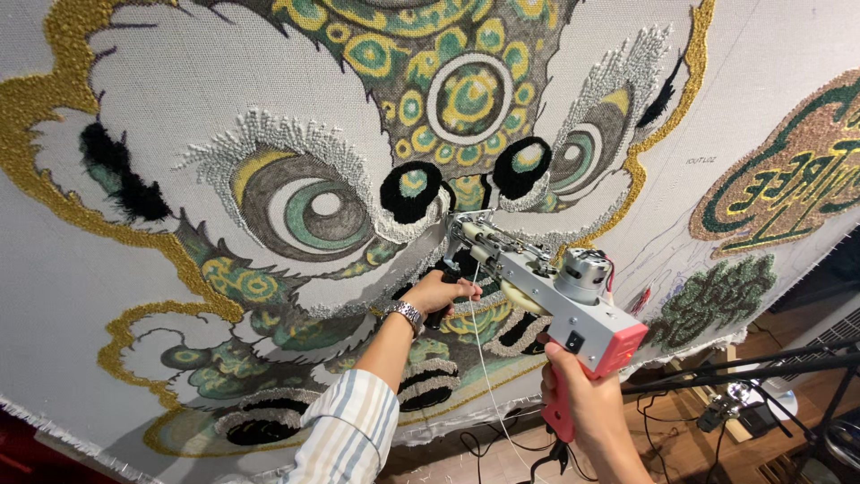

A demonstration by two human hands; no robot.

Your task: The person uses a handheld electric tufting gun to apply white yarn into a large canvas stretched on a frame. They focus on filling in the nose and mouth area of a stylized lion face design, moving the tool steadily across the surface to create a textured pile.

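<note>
tufted cloth [134, 296] hides tufting gun [555, 296] needle tip.

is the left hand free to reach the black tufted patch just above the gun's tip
Probably not as things stand: the left hand is wrapped around the tufting gun's front handle. The black patch lies close above, nothing between, but the hand would have to let go.

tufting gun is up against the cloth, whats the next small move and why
Probably ease the tufting gun slowly along the bare cloth beside the black nose patches. Both hands grip it, left hand on the front handle, right hand on the pink grip, needle tip touching the fabric.
</note>
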